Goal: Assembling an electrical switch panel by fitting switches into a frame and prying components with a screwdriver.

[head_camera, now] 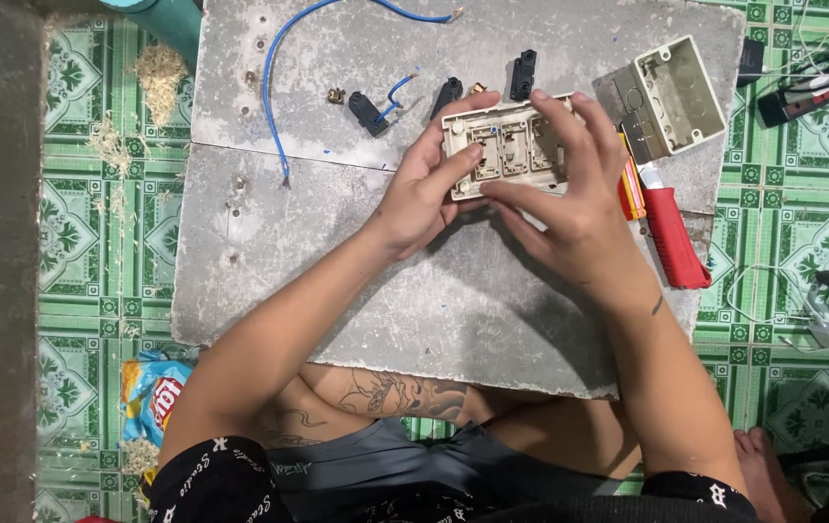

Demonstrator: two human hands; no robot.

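Note:
Both my hands hold a cream rectangular switch plate (506,140) turned back side up, above a grey concrete slab (453,300). My left hand (424,189) grips its left end, thumb pressing on the back. From the right, my right hand (569,189) wraps over its far edge and right end. Several small black switch modules (368,111) and a brass part (336,95) lie on the slab just beyond the plate. A short blue wire stub sticks out of one module.
A long blue wire (274,87) curls across the slab's far left. A cream plastic wall box (671,97) sits at the far right, with a red-handled tool (671,232) and an orange-yellow one (630,189) beside it. Green patterned tiles, sawdust and a snack bag (153,392) surround the slab.

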